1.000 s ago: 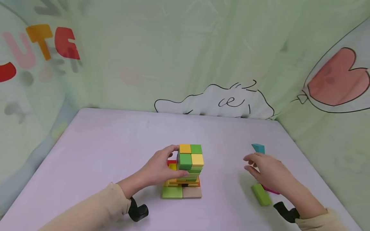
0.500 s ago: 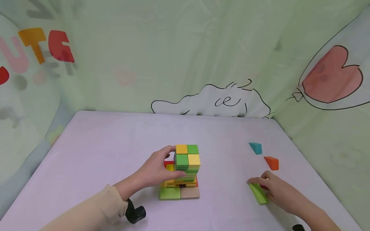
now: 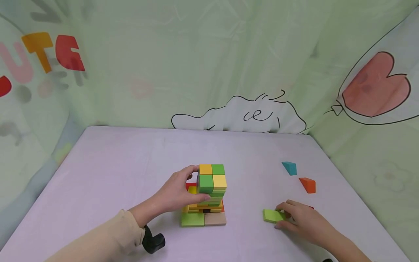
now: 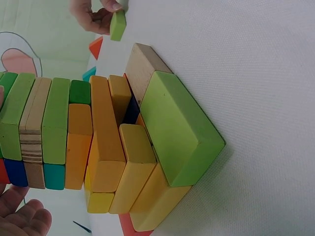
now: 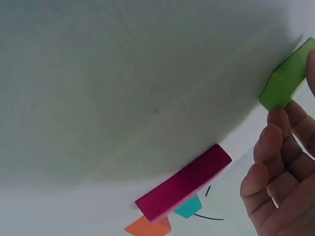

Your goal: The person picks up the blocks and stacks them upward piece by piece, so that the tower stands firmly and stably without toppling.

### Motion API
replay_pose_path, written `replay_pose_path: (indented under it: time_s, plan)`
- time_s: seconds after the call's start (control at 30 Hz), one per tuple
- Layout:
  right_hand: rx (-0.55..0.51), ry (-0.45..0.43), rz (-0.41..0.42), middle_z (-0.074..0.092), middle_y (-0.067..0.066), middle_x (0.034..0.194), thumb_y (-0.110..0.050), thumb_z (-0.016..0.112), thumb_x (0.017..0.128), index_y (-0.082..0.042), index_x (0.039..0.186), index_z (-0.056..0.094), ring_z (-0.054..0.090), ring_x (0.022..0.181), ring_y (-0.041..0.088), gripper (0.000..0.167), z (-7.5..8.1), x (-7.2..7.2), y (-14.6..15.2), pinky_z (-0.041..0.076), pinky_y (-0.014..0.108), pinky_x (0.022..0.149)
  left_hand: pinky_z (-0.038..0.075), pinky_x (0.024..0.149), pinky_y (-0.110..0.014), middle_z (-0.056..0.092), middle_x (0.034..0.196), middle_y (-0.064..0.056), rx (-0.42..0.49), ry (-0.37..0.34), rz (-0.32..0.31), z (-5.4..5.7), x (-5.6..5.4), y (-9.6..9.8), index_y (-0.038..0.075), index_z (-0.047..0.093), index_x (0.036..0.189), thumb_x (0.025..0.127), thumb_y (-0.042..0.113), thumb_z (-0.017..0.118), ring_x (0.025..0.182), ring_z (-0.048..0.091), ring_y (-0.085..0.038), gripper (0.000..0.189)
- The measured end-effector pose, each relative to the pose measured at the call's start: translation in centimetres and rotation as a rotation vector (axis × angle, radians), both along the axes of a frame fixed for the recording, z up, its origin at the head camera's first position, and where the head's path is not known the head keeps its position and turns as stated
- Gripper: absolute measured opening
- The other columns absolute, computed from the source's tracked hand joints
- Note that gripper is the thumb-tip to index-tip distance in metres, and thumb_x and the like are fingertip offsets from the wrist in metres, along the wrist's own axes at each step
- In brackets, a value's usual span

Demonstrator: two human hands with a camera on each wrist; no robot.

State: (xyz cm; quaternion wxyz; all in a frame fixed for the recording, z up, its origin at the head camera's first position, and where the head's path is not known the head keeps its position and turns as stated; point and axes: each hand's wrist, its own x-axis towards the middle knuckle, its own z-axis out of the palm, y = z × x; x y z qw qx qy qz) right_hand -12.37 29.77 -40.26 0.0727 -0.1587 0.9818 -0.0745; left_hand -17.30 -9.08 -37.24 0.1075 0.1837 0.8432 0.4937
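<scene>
A tower of coloured blocks [image 3: 206, 181] stands mid-table. Its bottom layer shows a light green block [image 3: 192, 219] beside a bare wood block [image 3: 215, 219], with yellow, orange and green layers above. My left hand [image 3: 175, 191] holds the tower's upper part from the left, thumb on the near side and fingers round behind. To the right, my right hand [image 3: 304, 222] pinches a light green block [image 3: 271, 215] between thumb and fingers, low over the table. The right wrist view shows this green block [image 5: 288, 73] at the fingertips.
A teal block [image 3: 290, 168] and an orange block [image 3: 308, 185] lie on the table beyond my right hand. A magenta block [image 5: 184, 184] lies near that hand, mostly hidden by it in the head view. Printed fabric walls stand around the table.
My right hand came down to the light green block, took hold of it, and turned and moved it left towards the tower. The left hand stays on the tower.
</scene>
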Motion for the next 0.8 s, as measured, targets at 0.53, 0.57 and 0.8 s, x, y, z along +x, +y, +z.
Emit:
replay_pose_path:
  time_s: [0.53,0.57,0.8]
  plan:
    - [-0.164,0.235,0.157,0.062,-0.014,0.090,-0.014,0.087,0.078,-0.017,0.101,0.068,0.051,0.079,0.001,0.029,6.1,-2.6,-2.9,0.048,0.019,0.060,0.049,0.109,-0.058,0.059,0.144,-0.007,-0.013,-0.007,0.003,0.1,-0.1,-0.1,0.010,0.052,0.142,0.082,0.029,0.086,0.135,0.052,-0.041,0.071]
    - [-0.174,0.288,0.202,0.063,-0.015,0.091,-0.013,0.087,0.078,-0.017,0.100,0.068,0.052,0.080,0.001,0.030,7.0,-3.1,-3.7,0.049,0.020,0.061,0.048,0.109,-0.058,0.058,0.144,-0.008,-0.012,-0.006,0.000,0.1,-0.1,-0.1,0.010,0.053,0.142,0.082,0.029,0.086,0.135,0.052,-0.041,0.071]
    - [-0.205,0.307,0.373,0.063,-0.011,0.094,-0.012,0.081,0.083,-0.016,0.102,0.066,0.056,0.086,0.008,0.024,12.0,-5.9,-10.3,0.052,0.025,0.070,0.048,0.108,-0.059,0.058,0.144,-0.010,-0.005,0.010,-0.014,0.1,0.0,-0.1,0.008,0.053,0.142,0.083,0.029,0.086,0.134,0.052,-0.043,0.071]
